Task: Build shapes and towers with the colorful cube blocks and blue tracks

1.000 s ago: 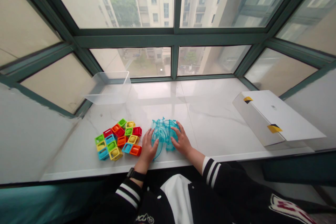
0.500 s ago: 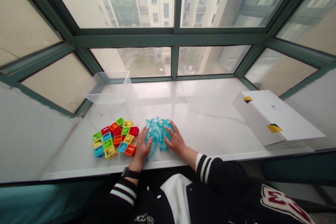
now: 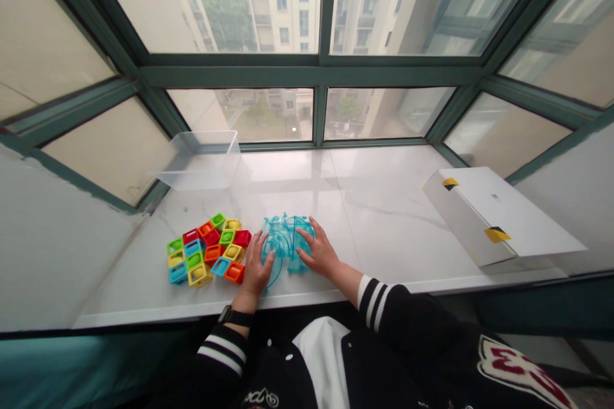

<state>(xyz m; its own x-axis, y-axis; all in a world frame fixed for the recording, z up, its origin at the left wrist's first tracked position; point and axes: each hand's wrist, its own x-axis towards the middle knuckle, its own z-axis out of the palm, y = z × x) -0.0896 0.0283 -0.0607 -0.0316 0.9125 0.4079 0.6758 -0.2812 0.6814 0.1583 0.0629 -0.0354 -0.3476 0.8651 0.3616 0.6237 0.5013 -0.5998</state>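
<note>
- Looks like a home: a flat's bay window point(image 3: 230, 78), its deep sill point(image 3: 384, 223) serving as a table.
- Twelve o'clock: green-framed panes; more panes slant in at ten and two.
- Beyond the glass, towards twelve: a pale tower point(image 3: 267, 0) with rows of windows, like housing; a tree point(image 3: 225, 16) at eleven. The ground lies well below, so this is an upper floor.
- Six o'clock: the sill's glossy white, marble-veined slab.
- Nine o'clock: a white wall point(image 3: 57, 249), ragged where it meets the frame, and a clear tub point(image 3: 199, 180).
- Eight o'clock: bright, toy-like blocks point(image 3: 194, 260).
- Three o'clock: a white box point(image 3: 499, 211).
</note>
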